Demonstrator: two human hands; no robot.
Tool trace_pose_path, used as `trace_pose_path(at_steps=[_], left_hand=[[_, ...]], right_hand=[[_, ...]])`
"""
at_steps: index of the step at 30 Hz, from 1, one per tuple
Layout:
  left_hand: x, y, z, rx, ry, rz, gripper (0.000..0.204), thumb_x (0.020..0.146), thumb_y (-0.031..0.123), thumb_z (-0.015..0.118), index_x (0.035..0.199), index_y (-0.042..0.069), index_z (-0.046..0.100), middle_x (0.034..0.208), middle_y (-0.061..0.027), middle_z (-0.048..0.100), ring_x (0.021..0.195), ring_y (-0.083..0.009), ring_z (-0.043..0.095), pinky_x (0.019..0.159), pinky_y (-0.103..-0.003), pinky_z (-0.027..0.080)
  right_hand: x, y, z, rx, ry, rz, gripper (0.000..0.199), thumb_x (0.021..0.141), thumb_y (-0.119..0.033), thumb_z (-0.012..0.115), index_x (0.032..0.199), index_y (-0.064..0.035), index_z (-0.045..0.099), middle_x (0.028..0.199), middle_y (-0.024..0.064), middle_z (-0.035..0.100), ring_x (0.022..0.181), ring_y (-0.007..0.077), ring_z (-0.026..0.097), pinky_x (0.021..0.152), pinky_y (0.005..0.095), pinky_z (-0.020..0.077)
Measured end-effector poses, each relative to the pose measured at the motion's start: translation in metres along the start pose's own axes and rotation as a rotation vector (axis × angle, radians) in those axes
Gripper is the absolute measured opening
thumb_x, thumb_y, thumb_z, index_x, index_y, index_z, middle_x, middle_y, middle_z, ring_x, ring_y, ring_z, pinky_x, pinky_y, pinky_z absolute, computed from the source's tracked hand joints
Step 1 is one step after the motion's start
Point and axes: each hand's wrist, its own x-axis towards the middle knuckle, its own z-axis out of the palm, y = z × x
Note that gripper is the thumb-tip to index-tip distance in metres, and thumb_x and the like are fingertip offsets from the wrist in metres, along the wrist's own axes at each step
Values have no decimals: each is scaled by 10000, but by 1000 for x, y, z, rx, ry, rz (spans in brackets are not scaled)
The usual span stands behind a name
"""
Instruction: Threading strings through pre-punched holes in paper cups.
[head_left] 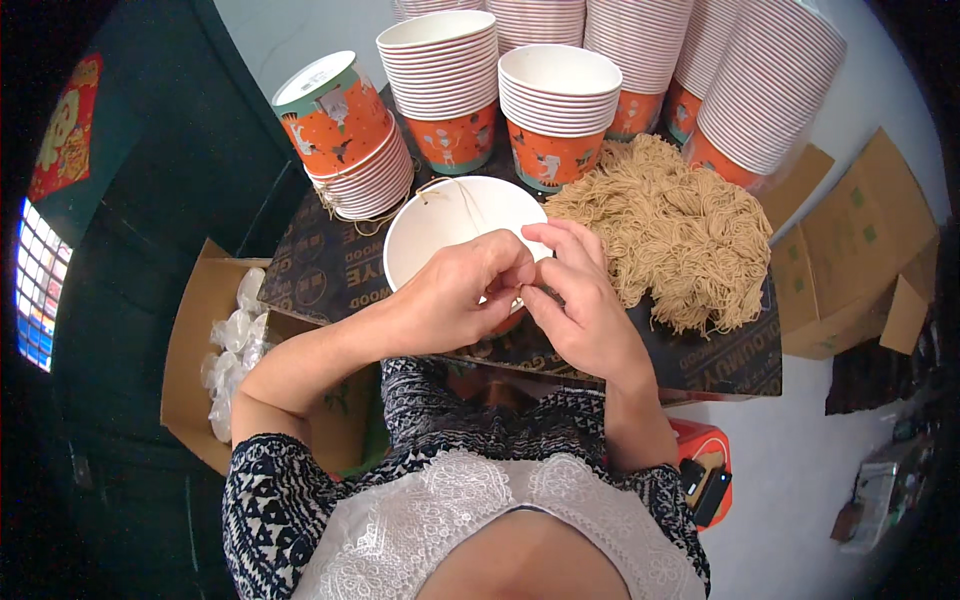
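Note:
A white-lined paper bucket (pixel 425 235) lies tilted on the table in front of me, its open mouth toward me. A thin tan cord (pixel 468 203) is fastened at its far rim and hangs across the inside. My left hand (pixel 462 290) and my right hand (pixel 585 300) meet at the bucket's near right rim. Thumbs and forefingers of both are pinched close together there. What lies between the fingertips is too small and covered to make out. Right beside my right hand is a large heap of tan cords (pixel 680 235).
Nested stacks of orange patterned buckets (pixel 440 100) line the table's far side, with an upside-down stack (pixel 345 130) at left. A cardboard box (pixel 195 370) of clear plastic items stands at lower left. Another open carton (pixel 850 260) is at right. A red stool (pixel 705 470) stands below the dark table (pixel 740 360).

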Motion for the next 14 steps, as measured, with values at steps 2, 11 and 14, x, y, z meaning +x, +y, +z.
trace_pose_path(at_steps=[2,11,14], left_hand=[[1,-1,2,-33,22,-2,170,838,-55,628,961,25,542,823,-48,572,730,-120,586,635,-281,504],[1,-8,3,-134,49,-28,143,843,-41,628,953,20,560,758,-37,575,668,-105,561,590,-274,478],[1,-10,1,-168,21,-48,144,850,-38,624,969,23,570,760,-24,579,673,-100,566,593,-266,480]], right_hand=[[0,0,1,49,19,8,85,831,-37,672,819,23,612,1301,166,546,1291,397,414,1061,483,343],[-7,-5,18,28,247,-29,108,834,-20,666,884,6,573,1243,191,554,1225,396,474,1032,481,387],[-13,-6,23,49,274,-27,127,830,-16,668,911,0,572,1252,188,552,1229,400,468,1039,481,384]])
